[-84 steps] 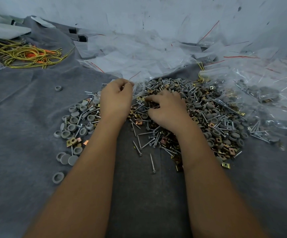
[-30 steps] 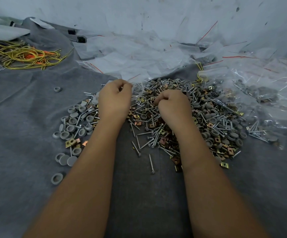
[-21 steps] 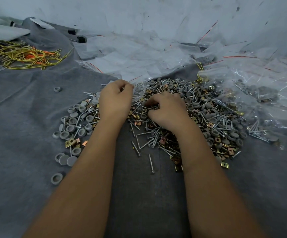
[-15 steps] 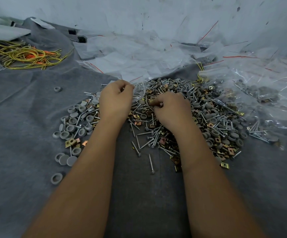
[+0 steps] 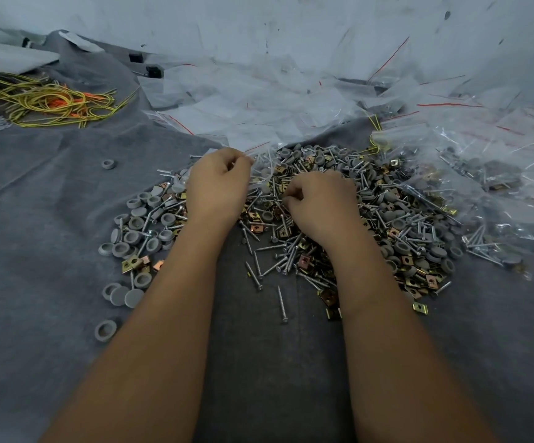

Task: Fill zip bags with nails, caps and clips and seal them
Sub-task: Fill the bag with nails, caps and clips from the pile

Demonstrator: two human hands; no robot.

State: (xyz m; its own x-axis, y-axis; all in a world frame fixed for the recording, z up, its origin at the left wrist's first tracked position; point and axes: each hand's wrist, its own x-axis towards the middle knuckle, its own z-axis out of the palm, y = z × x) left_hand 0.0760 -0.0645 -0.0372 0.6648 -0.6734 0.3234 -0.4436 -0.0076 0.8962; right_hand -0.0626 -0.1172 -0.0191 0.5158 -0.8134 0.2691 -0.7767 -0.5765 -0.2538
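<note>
Since half a second ago little has shifted: from my seat I see the right hand (image 5: 321,203) has curled tighter over the pile, its fingertips now tucked under by the thumb, while the left hand (image 5: 217,183) keeps its place.

Head view: the left hand pinches the mouth of a clear zip bag (image 5: 264,161) between thumb and fingers, the bag lying just beyond its knuckles on the heap. The right hand's fingers are curled and pressed into the hardware; I cannot tell what they grip, if anything.

Under and around both hands spreads the mixed pile: silver nails (image 5: 268,270) with threaded shanks, round grey caps (image 5: 137,223) (some hollow side up, some flat side up) mostly to the left of the left hand, and square brass-coloured clips (image 5: 304,262) thickest near the right wrist. Everything rests on a grey cloth (image 5: 35,251).

Beyond the hands lie empty zip bags (image 5: 243,100) with red seal lines; to the right of the right hand, filled bags (image 5: 489,174). Far left, a tangle of yellow and orange wire (image 5: 51,102).
</note>
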